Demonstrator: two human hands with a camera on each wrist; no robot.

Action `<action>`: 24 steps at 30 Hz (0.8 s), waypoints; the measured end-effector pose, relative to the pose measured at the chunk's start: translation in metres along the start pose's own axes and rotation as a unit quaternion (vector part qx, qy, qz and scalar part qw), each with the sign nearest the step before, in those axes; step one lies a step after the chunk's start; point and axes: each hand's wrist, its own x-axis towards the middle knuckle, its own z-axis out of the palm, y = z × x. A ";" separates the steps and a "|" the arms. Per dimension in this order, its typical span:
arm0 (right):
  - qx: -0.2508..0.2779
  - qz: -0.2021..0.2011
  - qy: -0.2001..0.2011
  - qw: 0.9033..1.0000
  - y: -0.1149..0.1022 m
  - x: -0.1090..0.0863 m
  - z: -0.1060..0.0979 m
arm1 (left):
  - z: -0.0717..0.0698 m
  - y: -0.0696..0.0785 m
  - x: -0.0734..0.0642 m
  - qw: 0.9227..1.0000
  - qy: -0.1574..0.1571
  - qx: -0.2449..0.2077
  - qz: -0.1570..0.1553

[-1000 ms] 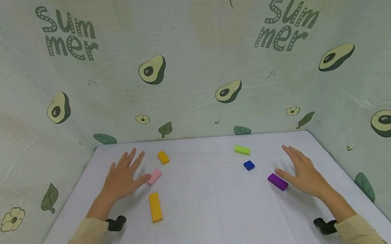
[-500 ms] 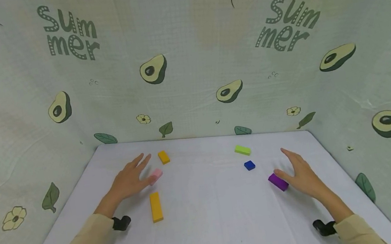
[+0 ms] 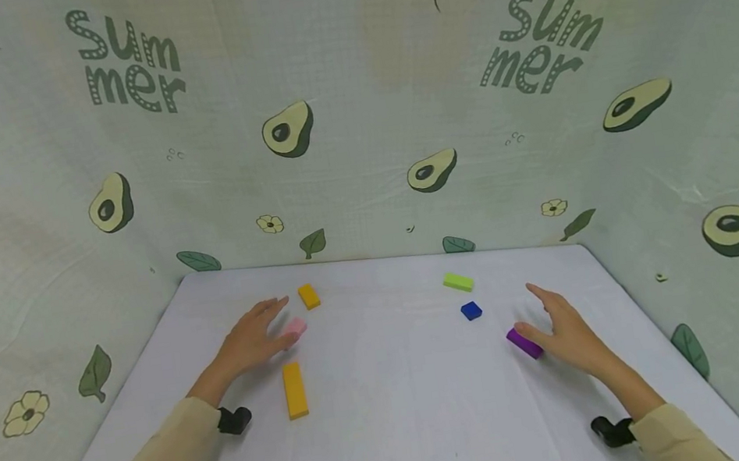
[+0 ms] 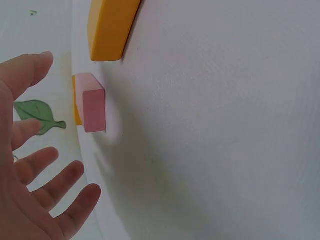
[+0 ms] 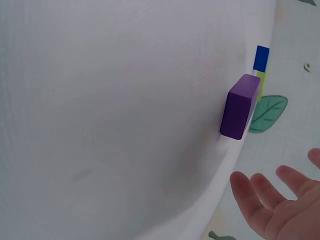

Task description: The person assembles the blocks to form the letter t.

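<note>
In the head view my left hand hovers over the left side of the table, its thumb overlapping a pink block. The left wrist view shows a gap between its spread fingers and that pink block. My right hand is held above the right side, thumb at the far end of a purple block. Seen from the right wrist, relaxed fingers stay apart from the purple block. Neither hand holds anything.
A long yellow block lies nearer, and a short yellow one farther back. A blue block and a lime green block lie right of centre. Printed cloth walls the white table at the back and sides.
My left hand has moved right, closer over the pink block, its fingers drawing together. The right hand has shifted slightly left toward the purple block. The blocks have stayed put.
</note>
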 end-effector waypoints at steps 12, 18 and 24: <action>-0.004 0.000 0.001 1.000 0.002 -0.001 0.005 | 0.011 0.000 0.008 0.999 -0.005 -0.033 -0.029; -0.003 -0.001 -0.001 1.000 0.000 -0.001 0.006 | 0.011 0.000 0.008 0.999 0.000 -0.042 -0.023; -0.003 -0.005 -0.003 1.000 -0.001 -0.001 0.006 | 0.011 -0.001 0.008 0.998 0.004 -0.055 -0.029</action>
